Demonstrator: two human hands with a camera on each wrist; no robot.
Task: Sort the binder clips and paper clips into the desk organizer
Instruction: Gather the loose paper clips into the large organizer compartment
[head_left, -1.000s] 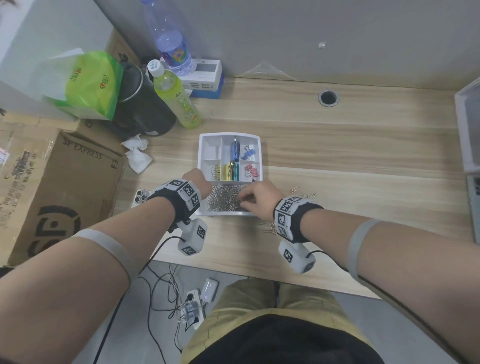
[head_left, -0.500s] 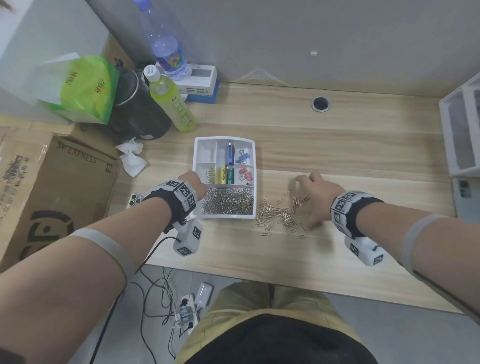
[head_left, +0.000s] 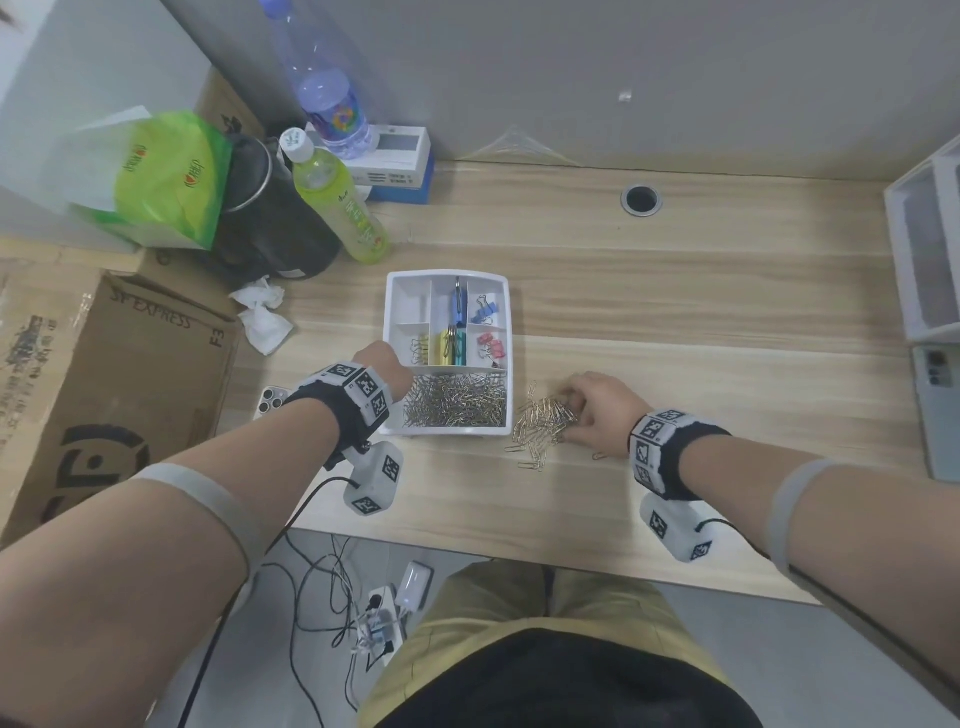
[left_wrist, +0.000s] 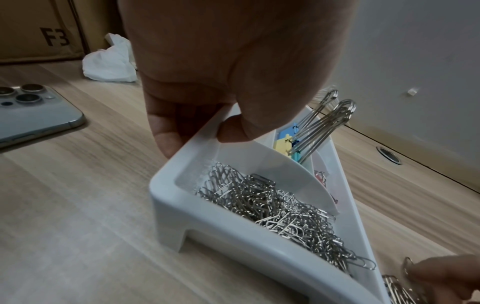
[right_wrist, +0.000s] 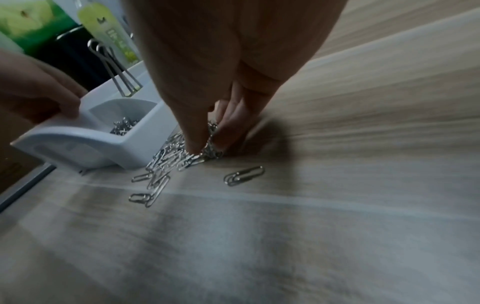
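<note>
The left hand (head_left: 382, 366) gripped the left rim of the white desk organizer (head_left: 506, 312) on the counter (head_left: 675, 291), thumb inside. Its near compartment held paper clips (head_left: 454, 400); coloured binder clips (head_left: 451, 347) filled the smaller ones. The right hand (head_left: 597, 410) pinched loose paper clips (head_left: 540, 421) just beside the organizer.

My wooden desk (head_left: 649, 291) carries a white desk organizer (head_left: 511, 364) at centre, loose paper clips (head_left: 540, 423) at its 3 o'clock, crumpled tissues (head_left: 262, 317) at 9 o'clock, a phone (head_left: 267, 401) at 8 o'clock, and bottles (head_left: 340, 202) at 11 o'clock.
</note>
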